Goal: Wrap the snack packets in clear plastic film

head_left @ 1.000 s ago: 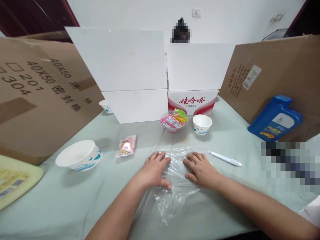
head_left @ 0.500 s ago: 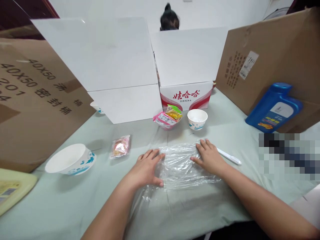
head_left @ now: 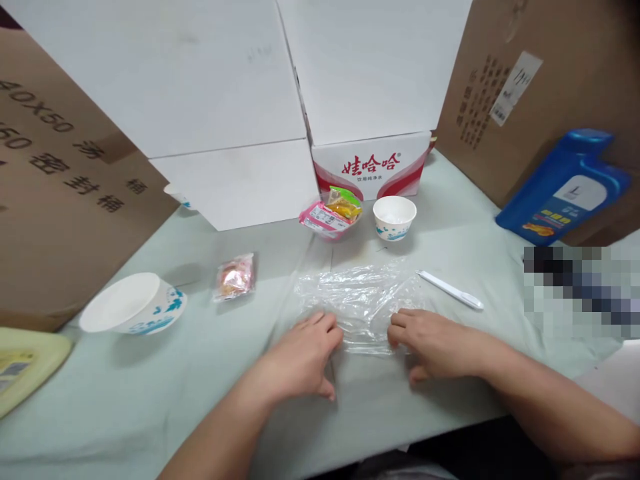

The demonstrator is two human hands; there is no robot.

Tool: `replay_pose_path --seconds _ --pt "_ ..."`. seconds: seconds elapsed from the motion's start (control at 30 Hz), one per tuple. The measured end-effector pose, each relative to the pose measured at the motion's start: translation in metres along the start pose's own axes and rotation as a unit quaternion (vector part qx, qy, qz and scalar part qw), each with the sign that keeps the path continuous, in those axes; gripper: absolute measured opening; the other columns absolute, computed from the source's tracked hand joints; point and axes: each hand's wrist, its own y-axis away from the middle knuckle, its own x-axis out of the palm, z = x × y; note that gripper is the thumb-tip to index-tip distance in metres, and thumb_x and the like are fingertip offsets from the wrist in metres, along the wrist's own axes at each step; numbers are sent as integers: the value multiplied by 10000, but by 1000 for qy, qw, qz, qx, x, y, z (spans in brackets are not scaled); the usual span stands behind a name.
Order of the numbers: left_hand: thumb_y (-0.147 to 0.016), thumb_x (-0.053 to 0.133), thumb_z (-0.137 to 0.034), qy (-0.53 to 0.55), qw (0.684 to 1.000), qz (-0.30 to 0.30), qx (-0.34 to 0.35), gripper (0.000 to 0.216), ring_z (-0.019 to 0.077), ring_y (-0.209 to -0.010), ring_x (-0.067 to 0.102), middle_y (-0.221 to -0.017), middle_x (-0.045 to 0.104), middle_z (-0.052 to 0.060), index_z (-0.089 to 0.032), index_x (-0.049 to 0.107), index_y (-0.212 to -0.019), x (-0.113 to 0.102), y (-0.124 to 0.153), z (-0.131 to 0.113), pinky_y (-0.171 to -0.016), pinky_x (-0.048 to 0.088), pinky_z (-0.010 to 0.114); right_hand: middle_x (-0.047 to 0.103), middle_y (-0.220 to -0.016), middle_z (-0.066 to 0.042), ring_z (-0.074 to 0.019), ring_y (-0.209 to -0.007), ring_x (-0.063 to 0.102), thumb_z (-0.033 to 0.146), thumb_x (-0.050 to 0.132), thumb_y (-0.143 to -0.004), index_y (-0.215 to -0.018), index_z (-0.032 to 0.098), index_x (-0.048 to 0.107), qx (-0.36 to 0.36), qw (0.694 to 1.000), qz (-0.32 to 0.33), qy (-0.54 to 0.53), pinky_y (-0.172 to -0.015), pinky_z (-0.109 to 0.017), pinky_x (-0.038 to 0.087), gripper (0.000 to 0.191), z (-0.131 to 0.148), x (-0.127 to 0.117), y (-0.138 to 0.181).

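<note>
A crumpled sheet of clear plastic film (head_left: 360, 293), perhaps a bag, lies spread on the cloth-covered table (head_left: 200, 400). At its near left edge rests my left hand (head_left: 305, 353), fingers bent onto the film and thumb held apart. My right hand (head_left: 440, 343) touches the near right part with curled fingers, its thumb also apart. Neither hand visibly grips the film. Just beyond the right hand is a white pen-like utility knife (head_left: 453, 291). Left of the film sits a small wrapped snack packet (head_left: 234, 278).
A large paper bowl (head_left: 135, 303) stands left, a smaller one (head_left: 395, 219) at the back. Beside that is a pink-and-clear tub (head_left: 327, 220) with a green-yellow packet (head_left: 344, 202). A blue bottle (head_left: 563, 190) leans right. Cardboard (head_left: 65, 200) and white boxes (head_left: 373, 163) enclose the table.
Both hands have drawn back toward me, from the film's sides to its near edge, and their fingers have curled. The film's near edge has shifted up, and the view has tilted down.
</note>
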Motion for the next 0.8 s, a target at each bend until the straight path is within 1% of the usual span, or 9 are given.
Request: replay_pose_path --seconds 0.1,0.13,0.2,0.33,0.4,0.5,0.67,0.73,0.8 --pt "-697 654 -118 -12 1000 -20 -2 115 222 -899 521 -920 554 38 -180 558 -704 3 -2 -2 -744 423 316 620 -892 -63 -211 -836 557 170 670 -740 -854 168 634 3 1000 10 2 -710 -296 414 119 0 -1 1" --pt "-718 580 -72 5 1000 -22 5 119 209 -881 524 -899 558 33 -181 548 -681 1 0 -1 -738 417 309 623 -861 -49 -192 -803 558 127 614 -756 -815 178 629 -9 1000 11 -15 -698 -284 409 79 -1 -2 3" --pt "-739 511 -64 54 998 -24 13 137 188 -829 534 -851 572 22 -186 545 -688 -5 7 2 -712 410 296 634 -822 -26 -162 -752 559 82 535 -771 -791 196 625 -28 998 -3 -61 -678 -262 402 147 -6 -8 8" --pt "-822 466 -188 174 985 1 -13 76 152 -682 552 -745 600 -15 -211 519 -773 -19 15 15 -598 392 259 666 -789 5 -127 -672 577 97 475 -822 -869 213 624 -34 984 -10 -177 -610 -229 407 194 -20 -17 15" --pt "-834 444 -206 247 968 28 -29 59 149 -681 596 -741 624 -21 -217 478 -788 -21 13 23 -588 409 247 674 -763 9 -121 -658 598 102 443 -850 -909 208 614 -27 974 -5 -225 -595 -221 425 210 -27 -19 14" --pt "-821 457 -213 352 933 65 -48 25 149 -640 638 -722 628 -34 -224 443 -839 -20 8 34 -573 442 246 658 -700 14 -120 -621 609 124 421 -877 -950 198 603 -1 967 -15 -255 -578 -220 446 210 -34 -21 14" --pt "-777 580 -275 445 885 130 -33 252 108 -466 579 -710 596 -61 -223 472 -999 -21 8 41 -497 432 234 635 -686 28 -106 -530 594 223 488 -882 -1004 195 602 12 945 44 -323 -535 -219 459 169 -34 -24 21" --pt "-772 606 -306 448 887 109 -24 244 106 -489 574 -714 597 -48 -208 507 -973 -23 7 43 -518 446 240 640 -707 21 -108 -532 598 270 534 -865 -1011 192 606 26 940 29 -338 -536 -223 464 181 -36 -23 21" --pt "-770 622 -328 434 900 31 -24 219 120 -584 589 -727 598 -26 -192 542 -921 -22 3 45 -580 464 251 645 -729 6 -122 -577 612 309 549 -854 -975 185 616 45 939 -25 -340 -555 -233 474 186 -40 -20 17"
